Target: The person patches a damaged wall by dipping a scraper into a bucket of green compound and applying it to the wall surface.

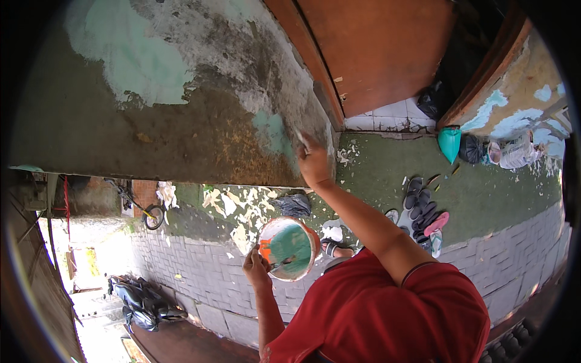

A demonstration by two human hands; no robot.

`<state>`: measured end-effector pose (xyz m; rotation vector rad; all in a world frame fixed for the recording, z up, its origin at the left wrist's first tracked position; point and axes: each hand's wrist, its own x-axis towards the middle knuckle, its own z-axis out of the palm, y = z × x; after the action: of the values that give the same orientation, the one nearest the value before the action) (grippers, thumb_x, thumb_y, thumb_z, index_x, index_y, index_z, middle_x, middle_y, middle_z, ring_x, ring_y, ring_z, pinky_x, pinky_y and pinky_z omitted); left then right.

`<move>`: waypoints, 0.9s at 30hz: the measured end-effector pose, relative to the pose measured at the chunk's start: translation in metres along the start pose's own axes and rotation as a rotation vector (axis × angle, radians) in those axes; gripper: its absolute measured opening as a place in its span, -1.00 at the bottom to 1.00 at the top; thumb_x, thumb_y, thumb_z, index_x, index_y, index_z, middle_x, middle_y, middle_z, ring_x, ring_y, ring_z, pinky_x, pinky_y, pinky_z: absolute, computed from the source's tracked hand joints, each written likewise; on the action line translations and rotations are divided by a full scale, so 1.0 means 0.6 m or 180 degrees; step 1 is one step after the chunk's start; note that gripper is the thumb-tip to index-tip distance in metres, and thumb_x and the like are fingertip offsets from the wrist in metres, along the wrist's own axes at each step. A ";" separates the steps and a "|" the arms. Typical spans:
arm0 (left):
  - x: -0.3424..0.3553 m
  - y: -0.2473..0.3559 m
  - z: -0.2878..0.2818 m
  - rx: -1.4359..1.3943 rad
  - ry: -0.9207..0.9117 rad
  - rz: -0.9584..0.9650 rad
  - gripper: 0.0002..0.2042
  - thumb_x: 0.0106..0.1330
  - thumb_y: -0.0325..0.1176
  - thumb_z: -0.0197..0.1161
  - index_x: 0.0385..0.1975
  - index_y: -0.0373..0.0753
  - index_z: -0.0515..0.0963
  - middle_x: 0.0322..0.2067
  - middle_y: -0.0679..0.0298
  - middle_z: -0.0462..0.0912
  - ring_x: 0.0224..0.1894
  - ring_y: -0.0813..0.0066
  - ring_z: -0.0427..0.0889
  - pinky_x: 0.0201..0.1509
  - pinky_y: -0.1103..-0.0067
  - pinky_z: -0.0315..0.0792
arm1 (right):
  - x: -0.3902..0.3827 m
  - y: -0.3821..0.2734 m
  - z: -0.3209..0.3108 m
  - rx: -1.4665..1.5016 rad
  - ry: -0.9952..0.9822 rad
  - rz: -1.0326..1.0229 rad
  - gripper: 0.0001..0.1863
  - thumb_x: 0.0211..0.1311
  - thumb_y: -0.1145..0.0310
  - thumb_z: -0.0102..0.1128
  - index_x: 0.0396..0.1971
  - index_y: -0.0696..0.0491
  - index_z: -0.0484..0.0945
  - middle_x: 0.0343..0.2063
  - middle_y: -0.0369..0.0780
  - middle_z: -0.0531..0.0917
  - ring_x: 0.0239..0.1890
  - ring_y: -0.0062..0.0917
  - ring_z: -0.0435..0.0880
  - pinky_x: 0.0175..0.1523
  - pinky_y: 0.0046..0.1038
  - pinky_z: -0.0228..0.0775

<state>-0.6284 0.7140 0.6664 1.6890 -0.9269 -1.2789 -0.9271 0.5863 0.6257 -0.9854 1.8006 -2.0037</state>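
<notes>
My left hand (pixel 257 268) is closed at the left rim of a round white bucket (pixel 316 245) and holds it up in front of my red shirt. Pale green paint (pixel 293 243) coats the inside, with an orange patch at its left. A small tool (pixel 282 264) with a dark end lies in the bucket. My right hand (pixel 315 162) reaches up to the wall (pixel 200 145), fingers closed round something thin with a whitish end, blurred and mostly hidden. Beside these fingers is a pale green patch (pixel 273 132) on the stained wall. A larger green area (pixel 145 66) covers the upper left.
Pale flakes (pixel 233 202) and a dark plastic bag (pixel 293 205) lie along the wall's foot. Several sandals (pixel 422 206) rest on the green floor at right. A brown door (pixel 387 54) stands beyond. Bags (pixel 472 149) line the right wall; a motorcycle (pixel 142 302) is parked at left.
</notes>
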 end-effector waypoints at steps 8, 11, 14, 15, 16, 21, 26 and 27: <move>0.002 -0.002 0.000 0.0037 -0.0018 -0.0073 -0.73 0.46 -0.36 0.01 -0.06 -0.42 0.54 -0.70 0.55 0.13 -0.75 0.80 0.05 -0.71 0.68 -0.05 | -0.104 -0.155 -0.009 0.0591 -0.0673 -0.0616 -0.58 0.23 0.56 0.18 0.12 0.14 0.48 0.01 0.04 0.60 0.04 -0.17 0.64 0.07 -0.39 0.50; 0.003 -0.011 -0.003 -0.0049 0.0048 -0.0105 -0.73 0.46 -0.36 0.01 -0.06 -0.43 0.53 -0.70 0.55 0.11 -0.74 0.80 0.05 -0.70 0.68 -0.06 | -0.096 -0.164 -0.059 0.0645 -0.0672 -0.0496 -0.63 0.27 0.52 0.20 0.09 0.12 0.51 0.01 -0.01 0.62 0.03 -0.32 0.66 0.03 -0.43 0.50; 0.007 -0.017 -0.008 -0.0068 -0.0058 -0.0026 -0.72 0.46 -0.35 0.02 -0.05 -0.44 0.53 -0.70 0.55 0.10 -0.74 0.79 0.05 -0.70 0.68 -0.06 | -0.046 -0.126 -0.075 0.0482 -0.0366 -0.0278 -0.67 0.32 0.49 0.12 0.07 0.15 0.52 -0.15 -0.04 0.68 -0.19 -0.38 0.70 -0.13 -0.42 0.53; 0.006 -0.016 -0.007 -0.0064 -0.0049 -0.0022 -0.72 0.46 -0.35 0.02 -0.05 -0.45 0.53 -0.70 0.55 0.10 -0.74 0.79 0.05 -0.70 0.68 -0.06 | -0.029 -0.103 -0.074 0.0309 -0.0312 -0.0187 -0.68 0.31 0.50 0.11 0.06 0.17 0.52 -0.17 -0.02 0.67 -0.21 -0.39 0.70 -0.14 -0.42 0.52; 0.005 -0.012 -0.005 -0.0062 -0.0041 -0.0009 -0.72 0.46 -0.35 0.02 -0.05 -0.45 0.53 -0.71 0.55 0.10 -0.74 0.79 0.05 -0.70 0.68 -0.06 | -0.013 -0.075 -0.070 0.0139 -0.0254 -0.0104 -0.68 0.31 0.50 0.09 0.05 0.18 0.52 -0.18 -0.01 0.67 -0.23 -0.39 0.70 -0.16 -0.42 0.52; 0.002 -0.004 0.002 -0.0038 -0.0034 -0.0011 -0.72 0.46 -0.35 0.02 -0.05 -0.44 0.53 -0.71 0.55 0.10 -0.74 0.79 0.06 -0.70 0.68 -0.06 | 0.029 -0.002 0.003 -0.0181 0.0196 -0.0336 -0.66 0.27 0.53 0.08 0.04 0.21 0.51 -0.11 0.08 0.64 -0.11 -0.24 0.70 -0.07 -0.40 0.52; -0.006 -0.006 0.003 -0.0013 -0.0027 -0.0007 -0.72 0.46 -0.35 0.02 -0.06 -0.43 0.53 -0.71 0.54 0.12 -0.75 0.79 0.06 -0.71 0.68 -0.05 | -0.058 -0.144 0.037 0.0341 -0.0584 -0.0583 -0.47 0.14 0.58 0.19 0.18 0.13 0.40 0.11 0.08 0.51 0.12 -0.06 0.55 0.17 -0.33 0.47; -0.006 -0.008 0.002 -0.0043 -0.0047 -0.0031 -0.72 0.46 -0.35 0.01 -0.06 -0.43 0.53 -0.71 0.54 0.12 -0.75 0.79 0.06 -0.71 0.68 -0.05 | -0.069 -0.175 0.025 0.0598 -0.0629 -0.0742 -0.45 0.13 0.59 0.20 0.19 0.11 0.39 0.13 0.06 0.50 0.14 -0.07 0.54 0.18 -0.33 0.47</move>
<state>-0.6302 0.7188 0.6630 1.6777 -0.9178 -1.3031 -0.8626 0.6202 0.7131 -1.3308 1.4230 -2.0762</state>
